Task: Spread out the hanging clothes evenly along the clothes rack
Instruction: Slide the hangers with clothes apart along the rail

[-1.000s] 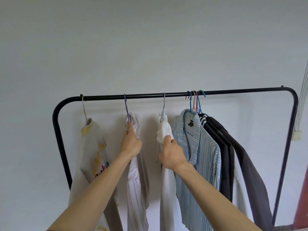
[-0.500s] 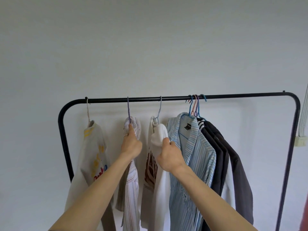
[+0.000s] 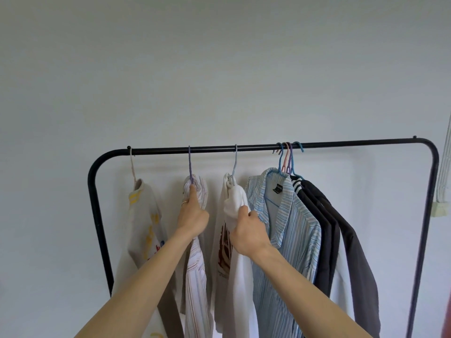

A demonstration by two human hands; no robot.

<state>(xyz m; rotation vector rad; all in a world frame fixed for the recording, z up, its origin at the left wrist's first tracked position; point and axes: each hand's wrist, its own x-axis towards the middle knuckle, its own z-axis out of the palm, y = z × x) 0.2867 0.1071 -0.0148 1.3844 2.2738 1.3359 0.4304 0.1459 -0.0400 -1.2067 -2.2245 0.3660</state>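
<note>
A black clothes rack [image 3: 341, 144] carries several hung garments. At the left hangs a cream printed T-shirt [image 3: 142, 223]. My left hand [image 3: 192, 215] is shut on the shoulder of a red-striped white shirt [image 3: 196, 276] on a purple hanger. My right hand [image 3: 249, 234] grips a white T-shirt [image 3: 234, 201] with a brown print, hung on a pale blue hanger. Right of it, a blue striped shirt [image 3: 290, 228] and dark jackets [image 3: 341, 230] are bunched together, their hooks touching on the bar.
A plain white wall stands close behind the rack. The bar's right third [image 3: 366, 142] holds no hangers. A white cable conduit [image 3: 443, 181] runs down the wall at the far right, beside the rack's right post [image 3: 423, 240].
The white T-shirt's hanger has slid left along the bar, away from the blue striped shirt, with my right hand on it. The view has tilted so the rack sits lower and further right.
</note>
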